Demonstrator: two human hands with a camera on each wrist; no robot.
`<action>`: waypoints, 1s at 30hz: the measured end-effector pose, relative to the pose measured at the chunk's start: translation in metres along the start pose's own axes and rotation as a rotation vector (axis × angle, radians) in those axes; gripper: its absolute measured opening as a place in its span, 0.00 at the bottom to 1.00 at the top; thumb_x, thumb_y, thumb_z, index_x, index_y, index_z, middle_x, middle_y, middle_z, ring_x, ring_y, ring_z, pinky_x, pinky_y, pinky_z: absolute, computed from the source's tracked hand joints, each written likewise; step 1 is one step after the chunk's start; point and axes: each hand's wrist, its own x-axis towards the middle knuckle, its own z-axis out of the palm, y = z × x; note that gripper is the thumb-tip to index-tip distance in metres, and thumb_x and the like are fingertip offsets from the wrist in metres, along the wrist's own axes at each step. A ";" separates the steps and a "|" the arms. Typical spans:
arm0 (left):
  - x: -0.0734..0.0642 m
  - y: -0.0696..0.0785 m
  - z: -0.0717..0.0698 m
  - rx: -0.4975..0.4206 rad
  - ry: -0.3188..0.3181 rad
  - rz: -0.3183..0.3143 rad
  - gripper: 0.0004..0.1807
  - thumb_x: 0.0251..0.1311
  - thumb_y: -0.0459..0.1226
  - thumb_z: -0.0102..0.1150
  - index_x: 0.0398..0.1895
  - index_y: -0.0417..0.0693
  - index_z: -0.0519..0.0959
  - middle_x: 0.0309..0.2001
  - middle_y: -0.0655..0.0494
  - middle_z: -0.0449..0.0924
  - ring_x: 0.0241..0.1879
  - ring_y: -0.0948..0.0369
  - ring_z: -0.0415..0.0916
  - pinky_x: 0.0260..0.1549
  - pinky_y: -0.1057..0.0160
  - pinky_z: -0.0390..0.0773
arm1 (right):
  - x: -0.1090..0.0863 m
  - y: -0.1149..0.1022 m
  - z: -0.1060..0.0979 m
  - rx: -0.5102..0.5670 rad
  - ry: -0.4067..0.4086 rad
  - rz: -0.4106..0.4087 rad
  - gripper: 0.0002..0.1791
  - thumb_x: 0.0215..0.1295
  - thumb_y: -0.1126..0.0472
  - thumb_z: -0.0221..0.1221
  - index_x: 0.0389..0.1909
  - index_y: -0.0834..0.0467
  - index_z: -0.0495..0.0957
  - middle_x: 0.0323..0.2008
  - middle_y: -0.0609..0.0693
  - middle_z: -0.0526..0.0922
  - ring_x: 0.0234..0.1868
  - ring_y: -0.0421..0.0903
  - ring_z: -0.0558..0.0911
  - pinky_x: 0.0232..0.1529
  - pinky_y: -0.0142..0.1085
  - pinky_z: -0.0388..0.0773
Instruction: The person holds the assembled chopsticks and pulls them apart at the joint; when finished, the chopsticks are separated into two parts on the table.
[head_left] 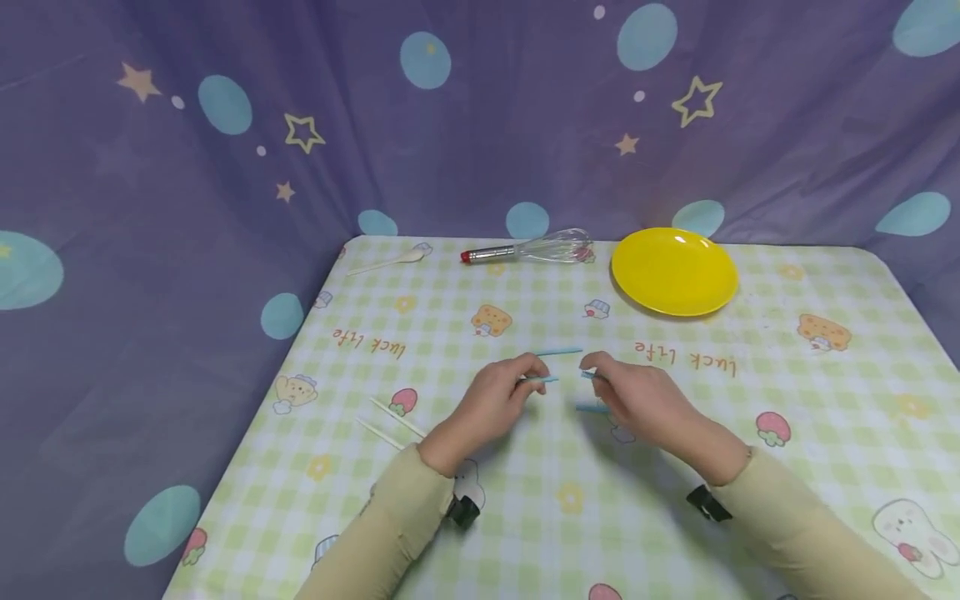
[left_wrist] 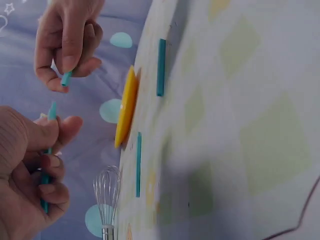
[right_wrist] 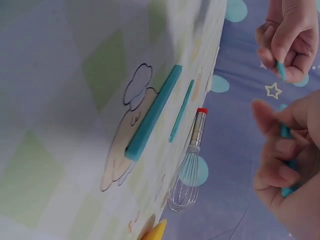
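Over the middle of the table, my left hand (head_left: pixel 495 390) pinches a thin teal stick piece (left_wrist: pixel 52 111), its tapered tip pointing toward the other hand. My right hand (head_left: pixel 645 402) holds a second teal stick piece (right_wrist: pixel 288 190) between thumb and curled fingers, one end facing the first. A small gap separates the two ends. Two more teal pieces lie on the tablecloth below: a thin one (head_left: pixel 560 352) beyond the hands and a thicker, squared one (right_wrist: pixel 154 115) under the right hand. The fingers cover much of both held pieces.
A yellow plate (head_left: pixel 675 272) lies at the back right, a whisk (head_left: pixel 525 250) with a red handle end left of it. Further left is a pale spoon (head_left: pixel 390 262). Two pale thin sticks (head_left: pixel 397 417) lie partly behind the left forearm. Purple curtain (head_left: pixel 480 125) hangs behind the table.
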 end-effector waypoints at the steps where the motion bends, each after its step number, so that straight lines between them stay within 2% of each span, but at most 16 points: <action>1: 0.002 0.000 0.000 0.017 -0.012 -0.004 0.07 0.70 0.31 0.52 0.46 0.50 0.77 0.38 0.59 0.85 0.36 0.60 0.80 0.38 0.62 0.75 | 0.000 0.000 -0.001 0.006 -0.028 0.027 0.16 0.68 0.68 0.56 0.55 0.56 0.69 0.30 0.45 0.82 0.18 0.34 0.69 0.21 0.31 0.69; 5: 0.011 -0.008 0.003 0.079 -0.040 -0.036 0.10 0.70 0.30 0.50 0.50 0.49 0.77 0.41 0.58 0.85 0.44 0.58 0.79 0.48 0.59 0.75 | 0.000 0.003 -0.001 0.019 -0.128 0.132 0.24 0.65 0.72 0.56 0.60 0.59 0.64 0.40 0.51 0.84 0.25 0.39 0.78 0.29 0.35 0.77; 9: 0.022 -0.018 0.009 0.144 -0.035 -0.047 0.11 0.71 0.31 0.51 0.51 0.48 0.78 0.43 0.57 0.85 0.46 0.59 0.80 0.49 0.61 0.76 | -0.003 0.011 0.001 0.012 -0.153 0.192 0.26 0.66 0.71 0.58 0.62 0.59 0.63 0.37 0.53 0.84 0.22 0.41 0.77 0.29 0.37 0.78; 12: 0.032 -0.021 0.014 0.202 -0.013 -0.075 0.10 0.69 0.34 0.54 0.50 0.47 0.80 0.43 0.56 0.85 0.44 0.59 0.82 0.46 0.62 0.78 | -0.004 0.015 0.002 -0.002 -0.123 0.186 0.18 0.65 0.70 0.60 0.54 0.60 0.71 0.30 0.50 0.83 0.20 0.39 0.73 0.29 0.38 0.77; 16: 0.046 -0.021 0.021 0.289 -0.002 -0.132 0.08 0.67 0.36 0.57 0.45 0.48 0.82 0.41 0.56 0.85 0.40 0.58 0.81 0.43 0.60 0.78 | -0.005 0.018 0.007 -0.036 -0.082 0.173 0.06 0.60 0.68 0.66 0.37 0.58 0.80 0.27 0.45 0.83 0.22 0.39 0.73 0.31 0.39 0.77; 19: 0.055 -0.021 0.027 0.365 -0.011 -0.164 0.05 0.67 0.38 0.58 0.41 0.50 0.83 0.36 0.57 0.85 0.36 0.59 0.80 0.40 0.61 0.77 | -0.004 0.019 0.011 -0.034 -0.093 0.182 0.05 0.56 0.65 0.69 0.30 0.55 0.82 0.26 0.42 0.83 0.22 0.38 0.74 0.31 0.39 0.76; 24: 0.069 -0.019 0.036 0.495 -0.033 -0.195 0.04 0.66 0.40 0.59 0.35 0.51 0.82 0.31 0.60 0.81 0.33 0.61 0.74 0.35 0.63 0.74 | -0.001 0.022 0.015 -0.013 -0.146 0.195 0.06 0.55 0.65 0.70 0.26 0.54 0.82 0.25 0.42 0.80 0.25 0.38 0.74 0.33 0.38 0.76; 30: 0.077 -0.019 0.041 0.564 -0.014 -0.201 0.04 0.64 0.40 0.61 0.32 0.52 0.80 0.30 0.60 0.75 0.31 0.60 0.69 0.31 0.62 0.71 | 0.002 0.024 0.018 -0.026 -0.181 0.203 0.05 0.56 0.66 0.69 0.28 0.54 0.83 0.26 0.42 0.80 0.27 0.39 0.76 0.35 0.39 0.76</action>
